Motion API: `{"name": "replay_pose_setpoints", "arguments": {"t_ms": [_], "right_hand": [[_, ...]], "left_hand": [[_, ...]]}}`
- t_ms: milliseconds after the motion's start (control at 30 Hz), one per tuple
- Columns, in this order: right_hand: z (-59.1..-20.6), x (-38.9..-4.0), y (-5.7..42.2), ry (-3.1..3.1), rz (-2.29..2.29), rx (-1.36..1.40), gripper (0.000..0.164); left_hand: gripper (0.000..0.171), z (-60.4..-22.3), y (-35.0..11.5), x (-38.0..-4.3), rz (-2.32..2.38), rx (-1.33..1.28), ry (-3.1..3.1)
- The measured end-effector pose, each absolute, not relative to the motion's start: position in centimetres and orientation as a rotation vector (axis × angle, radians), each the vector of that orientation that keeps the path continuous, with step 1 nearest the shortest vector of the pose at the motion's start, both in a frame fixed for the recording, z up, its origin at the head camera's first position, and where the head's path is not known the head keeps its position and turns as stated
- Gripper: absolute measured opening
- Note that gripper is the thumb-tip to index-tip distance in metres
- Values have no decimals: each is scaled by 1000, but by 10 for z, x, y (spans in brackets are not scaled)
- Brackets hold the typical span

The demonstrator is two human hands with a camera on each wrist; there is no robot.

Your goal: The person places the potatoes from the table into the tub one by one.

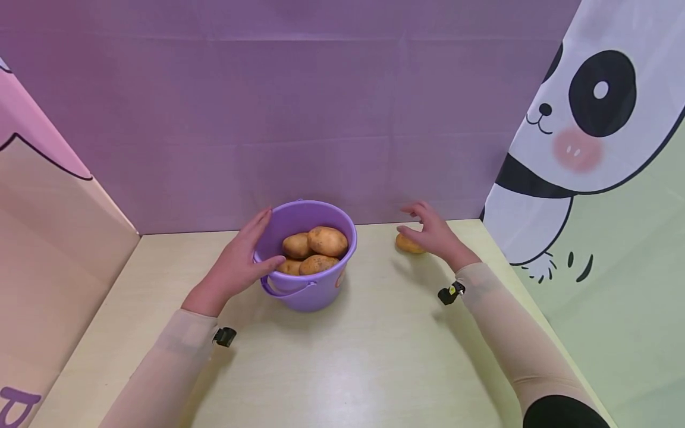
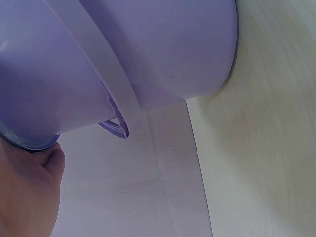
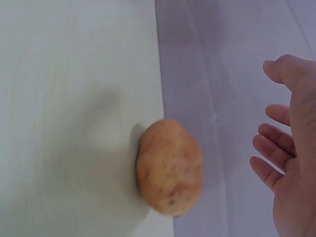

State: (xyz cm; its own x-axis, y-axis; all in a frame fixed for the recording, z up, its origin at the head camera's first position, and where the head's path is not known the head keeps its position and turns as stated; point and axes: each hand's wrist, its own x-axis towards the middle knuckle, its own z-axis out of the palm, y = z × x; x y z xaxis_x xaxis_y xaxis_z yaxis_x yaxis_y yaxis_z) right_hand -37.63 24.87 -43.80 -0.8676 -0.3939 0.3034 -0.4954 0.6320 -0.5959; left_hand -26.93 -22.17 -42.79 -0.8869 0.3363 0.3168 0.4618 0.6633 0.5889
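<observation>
A purple bucket (image 1: 313, 297) stands upright on the table with several potatoes (image 1: 327, 242) inside. My left hand (image 1: 238, 261) holds the bucket's left rim, thumb lying over the edge and fingers along the outer side. In the left wrist view, the bucket's wall (image 2: 163, 44) fills the upper part, and part of the left hand (image 2: 29, 190) meets the rim. Over a lone potato (image 1: 409, 244) at the table's back right hovers my right hand (image 1: 433, 233), fingers spread. The right wrist view shows that potato (image 3: 170, 168) apart from the loosely bent fingers.
A purple cloth wall (image 1: 321, 119) rises behind the pale wooden table (image 1: 342, 368). Printed panels flank it, with a panda (image 1: 578, 107) on the right one. The bucket's handle (image 1: 289, 292) hangs down at its front.
</observation>
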Motion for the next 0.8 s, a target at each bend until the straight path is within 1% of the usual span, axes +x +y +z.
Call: {"name": "replay_pose_setpoints", "arguments": {"t_ms": [400, 700, 800], "right_hand": [[-459, -382, 264, -2812, 1041, 636, 63], [-469, -383, 268, -2819, 1080, 632, 64], [-472, -385, 270, -2830, 1097, 625, 66]], "left_hand": [[103, -427, -222, -269, -1031, -658, -2697], [102, -429, -222, -270, -1029, -660, -2689], [102, -429, -222, -270, -1036, -663, -2686]]}}
